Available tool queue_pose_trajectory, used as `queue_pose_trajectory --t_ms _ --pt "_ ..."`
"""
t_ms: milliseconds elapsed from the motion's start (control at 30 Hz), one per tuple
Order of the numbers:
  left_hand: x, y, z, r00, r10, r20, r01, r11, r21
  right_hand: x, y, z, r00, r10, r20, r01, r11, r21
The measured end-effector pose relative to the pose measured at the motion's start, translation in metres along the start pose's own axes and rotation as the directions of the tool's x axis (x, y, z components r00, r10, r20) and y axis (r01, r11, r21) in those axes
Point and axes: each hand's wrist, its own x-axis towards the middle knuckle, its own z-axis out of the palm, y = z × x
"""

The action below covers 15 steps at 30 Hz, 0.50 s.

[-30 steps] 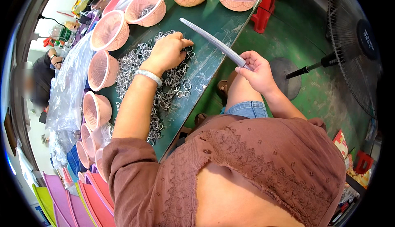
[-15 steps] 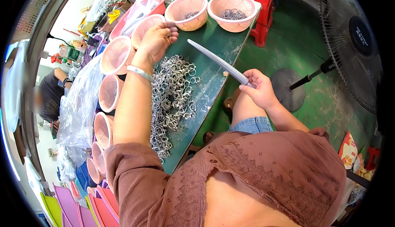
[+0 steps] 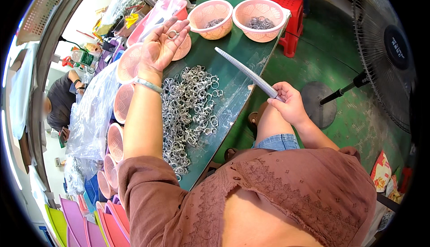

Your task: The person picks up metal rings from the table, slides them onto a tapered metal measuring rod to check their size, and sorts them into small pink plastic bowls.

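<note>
My left hand (image 3: 160,49) is raised palm up over the far part of the table, fingers partly spread, with a silver ring (image 3: 172,34) resting at the fingers. My right hand (image 3: 289,102), near the table's right edge, is closed around the thick end of a ring mandrel (image 3: 246,71), a long grey tapered rod with marks along it. The rod's thin tip points far left, over the table, with nothing on it. A heap of silver rings (image 3: 183,117) spreads over the green table under and beside my left forearm.
Pink baskets (image 3: 210,32) line the table's far and left sides; two at the far end hold rings. A clear plastic bag (image 3: 92,117) lies at the left. A standing fan (image 3: 396,45) and red stool (image 3: 291,27) stand at the right. Other people sit left and far right.
My left hand has turned from curled fingers to palm up with fingers spread, bringing the ring into sight. The right hand keeps its hold on the mandrel. The whole view has shifted slightly.
</note>
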Motion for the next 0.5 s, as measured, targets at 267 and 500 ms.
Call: queue_pose_trajectory --t_ms 267,500 --pt "0.018 0.012 -0.019 0.807 0.488 -0.332 -0.021 0.586 0.810 0.000 0.000 0.002 1.000 -0.010 0.008 0.010 1.000 -0.020" --pt "-0.001 -0.039 -0.023 0.989 0.145 0.008 0.021 -0.198 0.980 0.000 -0.002 0.004 1.000 -0.012 0.004 0.012 1.000 0.001"
